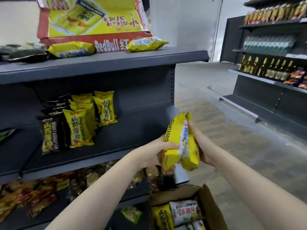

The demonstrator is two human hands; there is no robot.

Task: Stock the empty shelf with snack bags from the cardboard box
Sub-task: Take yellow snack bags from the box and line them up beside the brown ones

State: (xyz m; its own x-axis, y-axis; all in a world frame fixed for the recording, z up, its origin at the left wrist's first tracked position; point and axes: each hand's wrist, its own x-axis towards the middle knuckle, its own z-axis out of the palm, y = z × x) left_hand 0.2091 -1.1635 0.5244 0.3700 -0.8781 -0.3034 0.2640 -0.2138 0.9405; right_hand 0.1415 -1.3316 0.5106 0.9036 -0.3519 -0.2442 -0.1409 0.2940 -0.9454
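Left hand (152,151) and right hand (201,146) each curl around upright yellow snack bags (172,138), pressed together above the cardboard box (211,207).

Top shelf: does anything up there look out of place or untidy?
Yes. A yellow snack bag and a second one lie flat and loose on the top shelf, in front of an open red carton, while the stocked bags on the middle shelf stand upright in rows.
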